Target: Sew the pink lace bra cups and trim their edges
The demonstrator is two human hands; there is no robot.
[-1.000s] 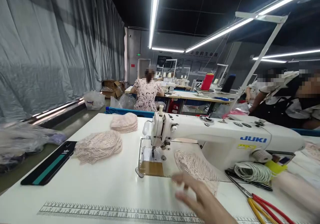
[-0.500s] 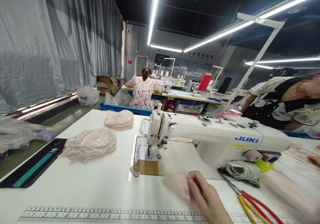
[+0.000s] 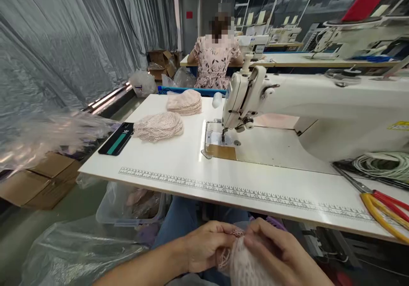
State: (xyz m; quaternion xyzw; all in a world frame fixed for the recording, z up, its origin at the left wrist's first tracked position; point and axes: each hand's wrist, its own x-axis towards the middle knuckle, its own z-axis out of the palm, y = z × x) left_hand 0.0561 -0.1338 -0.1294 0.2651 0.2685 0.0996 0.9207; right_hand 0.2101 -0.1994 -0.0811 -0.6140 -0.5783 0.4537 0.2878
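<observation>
Head view: off front edge of tabletop (image 3: 179,160), left hand (image 3: 207,244) and right hand (image 3: 281,252) hold pale-pink lace (image 3: 245,264) in pinched grips; uneven pulling could stretch its openwork.

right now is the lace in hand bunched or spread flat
Bunched: the lace is gathered up between left hand and right hand, curving in folds.

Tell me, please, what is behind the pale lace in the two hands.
Beyond the lace, gripped by the left hand and right hand, blue-jeaned legs and the white table are visible. Whatever lies directly behind the lace and hands is covered, so I cannot tell.
</observation>
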